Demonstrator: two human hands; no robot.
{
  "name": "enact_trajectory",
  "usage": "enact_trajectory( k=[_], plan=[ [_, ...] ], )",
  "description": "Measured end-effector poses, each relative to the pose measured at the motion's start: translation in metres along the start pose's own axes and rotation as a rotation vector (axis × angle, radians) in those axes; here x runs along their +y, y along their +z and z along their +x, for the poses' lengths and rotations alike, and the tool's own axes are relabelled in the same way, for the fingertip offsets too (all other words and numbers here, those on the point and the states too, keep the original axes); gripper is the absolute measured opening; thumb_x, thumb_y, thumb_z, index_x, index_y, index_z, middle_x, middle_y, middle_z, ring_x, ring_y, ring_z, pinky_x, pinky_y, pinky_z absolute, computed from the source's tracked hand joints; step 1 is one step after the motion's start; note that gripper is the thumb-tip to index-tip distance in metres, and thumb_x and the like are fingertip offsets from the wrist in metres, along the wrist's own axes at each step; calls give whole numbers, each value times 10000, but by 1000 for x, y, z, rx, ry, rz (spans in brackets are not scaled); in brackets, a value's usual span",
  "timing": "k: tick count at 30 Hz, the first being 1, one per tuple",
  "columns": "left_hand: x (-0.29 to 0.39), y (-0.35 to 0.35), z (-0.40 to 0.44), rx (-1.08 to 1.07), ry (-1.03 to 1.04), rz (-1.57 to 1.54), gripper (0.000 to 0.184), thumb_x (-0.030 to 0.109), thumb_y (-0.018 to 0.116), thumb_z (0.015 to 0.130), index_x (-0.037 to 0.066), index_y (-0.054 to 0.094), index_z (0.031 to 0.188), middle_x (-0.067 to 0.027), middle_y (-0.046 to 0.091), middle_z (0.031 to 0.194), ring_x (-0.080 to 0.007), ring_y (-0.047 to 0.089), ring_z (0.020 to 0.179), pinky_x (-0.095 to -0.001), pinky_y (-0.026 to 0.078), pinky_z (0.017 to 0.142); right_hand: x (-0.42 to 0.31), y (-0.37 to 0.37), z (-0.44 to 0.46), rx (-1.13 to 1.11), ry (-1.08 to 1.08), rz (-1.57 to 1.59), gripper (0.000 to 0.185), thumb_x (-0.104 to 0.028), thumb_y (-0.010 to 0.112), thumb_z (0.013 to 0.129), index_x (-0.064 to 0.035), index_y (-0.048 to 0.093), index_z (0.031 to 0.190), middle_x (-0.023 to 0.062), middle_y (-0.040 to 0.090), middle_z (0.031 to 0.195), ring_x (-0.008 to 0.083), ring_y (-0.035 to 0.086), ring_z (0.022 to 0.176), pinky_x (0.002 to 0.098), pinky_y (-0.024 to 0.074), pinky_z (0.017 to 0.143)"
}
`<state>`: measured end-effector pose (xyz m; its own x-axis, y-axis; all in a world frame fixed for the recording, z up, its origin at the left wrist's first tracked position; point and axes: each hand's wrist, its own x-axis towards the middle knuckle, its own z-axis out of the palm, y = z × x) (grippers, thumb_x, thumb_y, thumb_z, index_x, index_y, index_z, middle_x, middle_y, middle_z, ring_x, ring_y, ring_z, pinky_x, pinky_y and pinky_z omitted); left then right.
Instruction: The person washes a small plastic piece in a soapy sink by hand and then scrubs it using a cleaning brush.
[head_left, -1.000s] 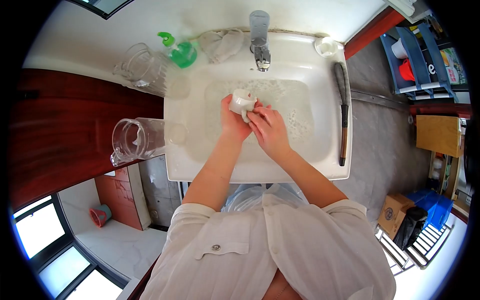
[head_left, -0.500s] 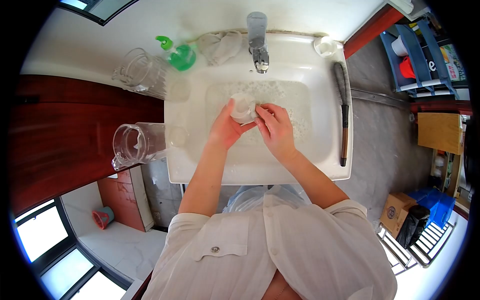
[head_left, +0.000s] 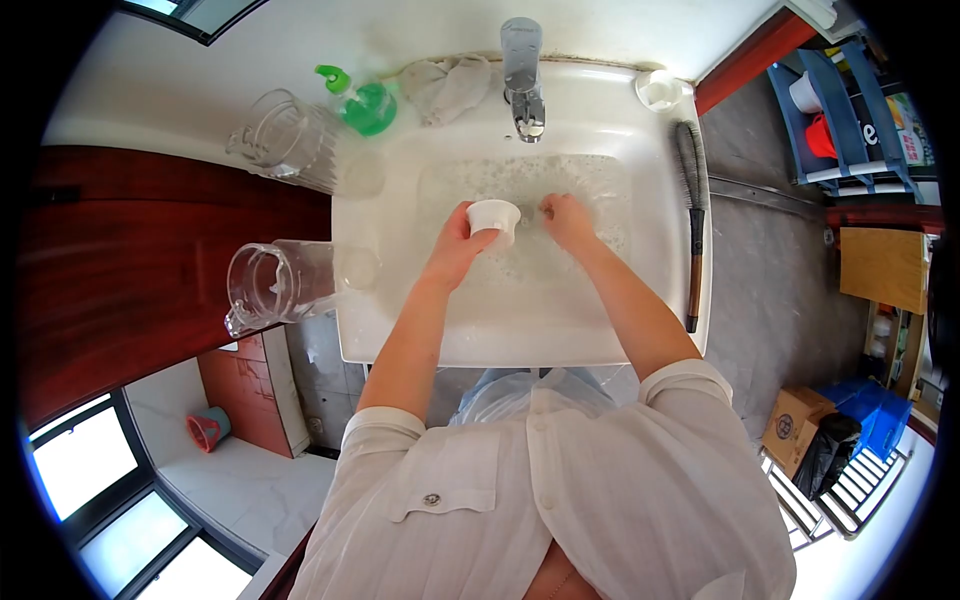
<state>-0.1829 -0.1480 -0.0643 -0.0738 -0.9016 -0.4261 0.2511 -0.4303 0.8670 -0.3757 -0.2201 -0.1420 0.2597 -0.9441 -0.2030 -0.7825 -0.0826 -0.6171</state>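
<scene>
Left hand (head_left: 458,248) is gripping a cup (head_left: 494,217) between sink (head_left: 525,350) edges; right hand (head_left: 570,222), hold unclear; seemingly they're washing, next needing steadiness.

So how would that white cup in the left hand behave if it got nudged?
The white cup may be slippery, being held over foamy water. It's probably light enough, since the left hand alone supports it. It looks stiff, as its rim shows no bend in that grip.
</scene>
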Motion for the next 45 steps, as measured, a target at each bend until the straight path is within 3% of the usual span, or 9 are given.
enact_trajectory(
  k=[4, 9, 12, 19, 28, 34, 37, 39, 45],
  plan=[
    [5, 3, 3, 199, 188, 488, 300, 35, 594, 765, 45, 502, 1051, -57, 564, 907, -157, 551, 818, -280, 450, 717, -54, -53, -4, -82, 186, 400, 158, -85, 536, 773, -74, 634, 896, 147, 573, 867, 314, 561, 838, 380, 468, 741],
    [-2, 16, 12, 323, 176, 838, 261, 36, 604, 750, 24, 516, 995, -52, 568, 764, -147, 537, 725, -275, 445, 648, -108, -54, -46, 238, -561, 267, 108, -60, 578, 757, -72, 606, 861, 107, 554, 874, 293, 550, 820, 366, 468, 700],
    [-7, 22, 17, 299, 319, 601, 291, 55, 618, 726, 25, 510, 995, -116, 548, 728, -188, 550, 684, -293, 440, 617, -110, -53, -47, 285, -542, 232, 101, -36, 590, 745, -71, 590, 839, 93, 546, 870, 290, 548, 819, 367, 464, 678],
    [-12, 17, 14, 254, 56, 212, 338, 74, 620, 763, 4, 496, 1070, -84, 577, 932, -170, 576, 856, -289, 468, 704, -67, -57, -33, 249, -286, 404, 85, -35, 568, 771, -74, 600, 839, 97, 551, 883, 295, 543, 806, 370, 463, 675],
    [6, 18, 6, 79, -64, -458, 490, 26, 554, 807, -39, 344, 1244, -159, 475, 1199, -308, 516, 1080, -413, 477, 917, 10, 9, -23, 49, -180, -549, 241, -151, 615, 756, -68, 582, 979, 138, 572, 831, 295, 569, 826, 377, 480, 714],
    [-1, 12, 3, 96, -86, -498, 488, 3, 529, 807, -54, 324, 1247, -171, 458, 1209, -325, 515, 1077, -430, 482, 913, -44, -69, -18, -11, 75, 595, 241, -137, 630, 752, -58, 571, 973, 125, 581, 909, 264, 577, 863, 346, 472, 699],
    [0, 17, 4, 40, -109, -470, 462, 16, 519, 810, -50, 348, 1234, -170, 475, 1186, -325, 530, 1054, -435, 497, 888, -69, -71, -30, -33, -74, 850, 199, -30, 609, 750, -40, 556, 942, 89, 564, 910, 203, 569, 794, 276, 490, 712],
    [3, 18, 4, -9, -122, -447, 447, 30, 515, 811, -46, 365, 1226, -168, 487, 1170, -325, 542, 1037, -436, 509, 867, -73, -68, -31, 12, -300, 411, 214, -19, 617, 741, -58, 553, 942, 66, 559, 903, 209, 574, 805, 275, 485, 701],
    [15, 8, -2, -119, -360, -240, 376, 106, 485, 791, -28, 440, 1140, -152, 549, 1031, -272, 612, 839, -416, 554, 717, -71, -75, -33, -50, -685, 249, 176, -34, 589, 738, -52, 508, 893, 86, 544, 862, 291, 550, 829, 360, 461, 660]
  ],
)
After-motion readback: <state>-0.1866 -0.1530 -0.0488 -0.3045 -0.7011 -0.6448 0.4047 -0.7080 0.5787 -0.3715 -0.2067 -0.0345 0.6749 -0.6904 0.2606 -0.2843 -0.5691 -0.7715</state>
